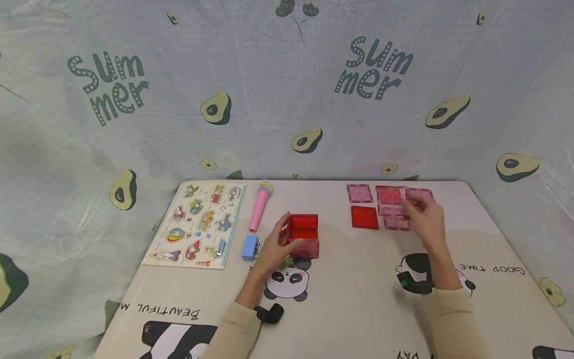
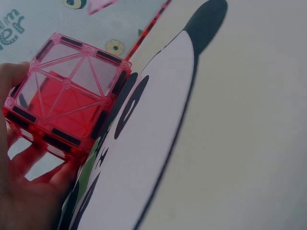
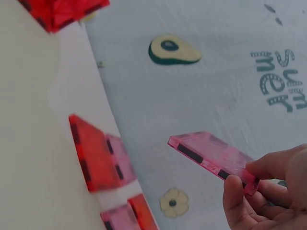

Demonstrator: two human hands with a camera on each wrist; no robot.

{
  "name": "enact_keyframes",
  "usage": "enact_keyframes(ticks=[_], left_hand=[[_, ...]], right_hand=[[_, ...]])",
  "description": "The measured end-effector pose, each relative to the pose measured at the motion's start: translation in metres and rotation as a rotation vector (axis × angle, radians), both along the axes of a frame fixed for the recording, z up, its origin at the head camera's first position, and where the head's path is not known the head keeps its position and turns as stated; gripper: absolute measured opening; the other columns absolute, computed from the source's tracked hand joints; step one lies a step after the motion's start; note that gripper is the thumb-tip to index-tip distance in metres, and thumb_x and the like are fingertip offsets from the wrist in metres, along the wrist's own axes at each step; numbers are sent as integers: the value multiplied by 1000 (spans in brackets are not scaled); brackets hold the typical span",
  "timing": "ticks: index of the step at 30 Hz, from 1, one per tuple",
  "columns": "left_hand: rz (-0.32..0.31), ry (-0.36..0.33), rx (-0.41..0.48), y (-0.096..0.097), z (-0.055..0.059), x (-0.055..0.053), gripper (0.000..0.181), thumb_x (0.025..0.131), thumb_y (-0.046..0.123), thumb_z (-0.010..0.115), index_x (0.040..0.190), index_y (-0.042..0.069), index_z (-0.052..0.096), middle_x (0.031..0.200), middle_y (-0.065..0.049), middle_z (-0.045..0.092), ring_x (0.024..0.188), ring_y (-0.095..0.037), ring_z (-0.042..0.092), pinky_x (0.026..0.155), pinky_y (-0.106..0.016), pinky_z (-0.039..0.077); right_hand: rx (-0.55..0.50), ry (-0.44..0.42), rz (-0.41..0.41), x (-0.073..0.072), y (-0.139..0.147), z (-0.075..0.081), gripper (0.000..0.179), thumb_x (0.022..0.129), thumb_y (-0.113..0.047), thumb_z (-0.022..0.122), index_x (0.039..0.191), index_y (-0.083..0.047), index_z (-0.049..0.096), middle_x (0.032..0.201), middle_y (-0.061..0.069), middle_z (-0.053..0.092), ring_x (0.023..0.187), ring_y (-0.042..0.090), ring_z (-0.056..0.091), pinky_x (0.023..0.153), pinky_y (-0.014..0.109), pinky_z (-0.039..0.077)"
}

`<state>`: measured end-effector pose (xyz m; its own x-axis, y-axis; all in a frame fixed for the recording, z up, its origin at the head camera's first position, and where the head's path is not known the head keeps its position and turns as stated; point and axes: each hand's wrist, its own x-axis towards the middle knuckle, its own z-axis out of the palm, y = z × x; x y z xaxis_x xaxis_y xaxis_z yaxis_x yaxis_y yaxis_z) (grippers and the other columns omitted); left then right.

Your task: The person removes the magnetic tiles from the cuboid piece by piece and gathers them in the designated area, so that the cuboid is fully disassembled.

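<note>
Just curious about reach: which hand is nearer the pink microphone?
Left. The left hand, gripping the red box, is close to the handle end of the pink microphone; the right hand, pinching a pink tile, is far to its right.

Beige sleeves (image 1: 453, 324) are worn; beside each cuff (image 1: 244, 314) a black, curved wrist device (image 1: 270, 314) is seen, the right marked green.
</note>
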<state>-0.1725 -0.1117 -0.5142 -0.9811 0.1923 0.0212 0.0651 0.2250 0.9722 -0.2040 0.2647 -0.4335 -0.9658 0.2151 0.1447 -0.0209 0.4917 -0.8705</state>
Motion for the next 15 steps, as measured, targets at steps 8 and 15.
enact_keyframes(ticks=[8, 15], left_hand=[[1, 8, -7, 0, -2, -1, 84, 91, 35, 73, 159, 33, 24, 164, 0, 32, 148, -34, 37, 114, -48, 42], [4, 6, -8, 0, -3, -2, 87, 90, 37, 73, 160, 29, 23, 164, 1, 32, 149, -34, 36, 114, -49, 42]], right_hand=[[19, -32, -89, -3, 30, -5, 48, 104, -28, 53, 140, 4, 52, 106, 8, 63, 66, -8, 62, 65, 9, 55], [20, -108, -153, -5, 47, -14, 50, 104, -31, 50, 143, 1, 50, 114, 13, 63, 66, -8, 60, 65, 8, 54]])
